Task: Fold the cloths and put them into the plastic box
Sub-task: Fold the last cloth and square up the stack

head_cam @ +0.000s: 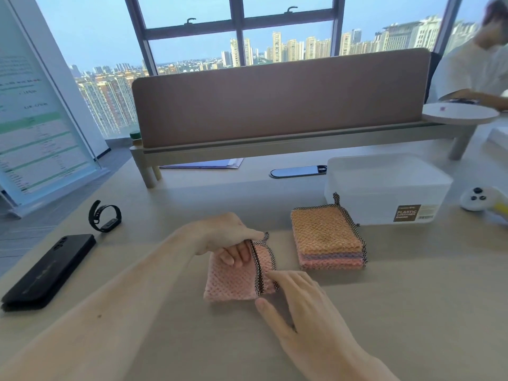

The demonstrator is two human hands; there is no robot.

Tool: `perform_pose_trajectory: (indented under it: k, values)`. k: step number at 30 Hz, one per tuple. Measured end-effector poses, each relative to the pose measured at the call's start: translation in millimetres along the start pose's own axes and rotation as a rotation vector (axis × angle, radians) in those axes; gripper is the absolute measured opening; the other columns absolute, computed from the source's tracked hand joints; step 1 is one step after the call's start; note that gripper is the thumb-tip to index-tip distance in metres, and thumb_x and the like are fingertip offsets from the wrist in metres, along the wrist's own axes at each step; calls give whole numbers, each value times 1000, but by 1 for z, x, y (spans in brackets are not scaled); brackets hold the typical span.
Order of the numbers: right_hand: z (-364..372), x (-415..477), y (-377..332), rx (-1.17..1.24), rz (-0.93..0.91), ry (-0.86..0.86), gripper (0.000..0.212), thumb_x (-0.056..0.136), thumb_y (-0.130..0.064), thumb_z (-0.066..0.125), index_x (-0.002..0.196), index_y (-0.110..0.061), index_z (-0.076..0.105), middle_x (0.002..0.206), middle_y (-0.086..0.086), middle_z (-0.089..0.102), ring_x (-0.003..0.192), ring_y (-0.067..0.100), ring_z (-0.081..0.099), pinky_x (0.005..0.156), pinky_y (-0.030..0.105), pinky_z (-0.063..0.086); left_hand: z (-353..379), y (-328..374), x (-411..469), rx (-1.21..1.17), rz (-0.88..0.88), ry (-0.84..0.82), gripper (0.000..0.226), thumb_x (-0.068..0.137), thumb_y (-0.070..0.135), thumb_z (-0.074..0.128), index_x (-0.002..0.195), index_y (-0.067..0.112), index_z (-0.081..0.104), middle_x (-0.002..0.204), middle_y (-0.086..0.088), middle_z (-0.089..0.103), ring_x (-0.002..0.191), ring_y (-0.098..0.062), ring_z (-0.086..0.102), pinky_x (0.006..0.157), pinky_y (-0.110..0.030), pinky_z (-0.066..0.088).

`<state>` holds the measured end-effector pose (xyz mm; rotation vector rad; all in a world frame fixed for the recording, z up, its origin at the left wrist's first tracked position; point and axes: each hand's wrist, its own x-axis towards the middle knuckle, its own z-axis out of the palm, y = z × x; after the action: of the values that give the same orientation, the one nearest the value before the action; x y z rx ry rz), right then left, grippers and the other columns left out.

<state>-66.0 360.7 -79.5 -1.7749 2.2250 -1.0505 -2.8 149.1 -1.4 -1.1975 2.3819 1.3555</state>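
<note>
Both hands meet on the pink cloth, which lies on the worktop straight ahead of the person. The left hand curls its fingers over the cloth's far edge and pinches the turned-over flap by its checked trim. The right hand is relaxed and holds nothing; its forefinger tip touches the near end of that trim.

The flap's edge runs near to far, so the fold, as I judge it, closes sideways across the cloth.

To the right and a little farther off sits the stack of folded cloths, an orange one on top, apart from the pink cloth. Just behind the stack, farther right, stands the plastic box; I cannot tell whether its lid is on.

The right hand is nearer both stack and box, so carrying the cloth over probably falls to it, with the left hand letting go first.
</note>
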Motion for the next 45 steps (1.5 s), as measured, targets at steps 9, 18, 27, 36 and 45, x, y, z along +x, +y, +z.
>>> perform_pose_trajectory:
  k: [9, 18, 27, 36, 45]
  values:
    - [-3, 1, 6, 22, -16, -41, 48, 94, -61, 44, 139, -45, 44, 116, -26, 54, 112, -2, 44, 100, 21, 38, 8, 7, 17, -29, -67, 46, 46, 101, 38, 56, 92, -5, 70, 66, -12, 74, 45, -18, 64, 41, -22, 49]
    - [5, 0, 15, 33, 8, 0, 48, 92, -49, 50, 134, -29, 65, 113, -21, 58, 110, 1, 47, 97, 20, 44, 20, -7, 11, 31, 48, 154, 28, 101, 38, 56, 102, 10, 59, 67, -4, 74, 48, -20, 66, 42, -25, 49]
    - [9, -2, 15, -17, 26, -18, 47, 94, -49, 47, 133, -29, 63, 115, -17, 49, 111, 6, 44, 99, 24, 44, 62, -76, -47, 570, 588, 496, 52, 92, 56, 55, 138, 31, 55, 140, 17, 55, 132, -4, 47, 113, -26, 36]
    - [8, -3, 17, -85, -30, -26, 51, 93, -51, 44, 133, -27, 63, 151, -21, 35, 141, 2, 30, 114, 21, 31, 63, -114, -71, 380, 517, 667, 52, 83, 30, 67, 134, 26, 58, 136, 15, 53, 128, -9, 53, 110, -16, 34]
    - [11, -6, 14, -217, -23, 6, 41, 89, -48, 52, 124, -32, 64, 133, -20, 62, 127, 2, 55, 106, 13, 29, 68, -105, -59, 379, 321, 819, 48, 86, 20, 65, 132, 24, 54, 122, -1, 57, 115, -27, 58, 97, -40, 49]
